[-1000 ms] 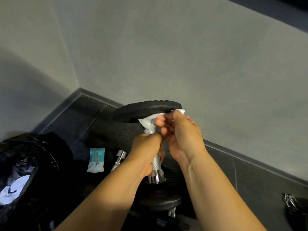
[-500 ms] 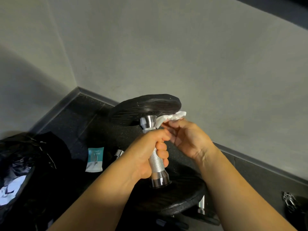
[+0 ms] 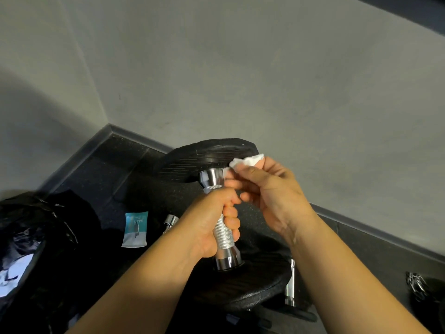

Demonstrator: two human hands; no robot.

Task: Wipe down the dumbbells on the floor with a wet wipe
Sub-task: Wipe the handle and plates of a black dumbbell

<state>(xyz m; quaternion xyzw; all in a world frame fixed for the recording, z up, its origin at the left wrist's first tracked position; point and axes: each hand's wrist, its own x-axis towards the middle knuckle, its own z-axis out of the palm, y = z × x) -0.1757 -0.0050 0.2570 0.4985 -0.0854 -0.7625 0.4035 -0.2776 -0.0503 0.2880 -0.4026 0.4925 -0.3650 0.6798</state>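
Note:
A dumbbell [image 3: 212, 160] with black plates and a knurled chrome handle stands nearly upright, leaning slightly, in front of me. My left hand [image 3: 212, 222] is wrapped around the handle's middle and holds it up. My right hand [image 3: 272, 196] pinches a crumpled white wet wipe [image 3: 248, 161] against the right edge of the upper plate, beside the chrome collar. The lower plate [image 3: 250, 285] sits low near the floor. A second chrome dumbbell bar [image 3: 290, 283] lies behind the lower plate.
A teal and white wet wipe packet [image 3: 135, 229] lies on the dark floor to the left, next to a small chrome bar end [image 3: 170, 221]. A black plastic bag [image 3: 26, 249] fills the lower left. Grey walls meet at a corner. A metal clip [image 3: 415, 283] lies at the right.
The dumbbell has tilted so the underside of the upper plate and the collar show. My right hand moved the wipe from the collar out to the plate's right edge.

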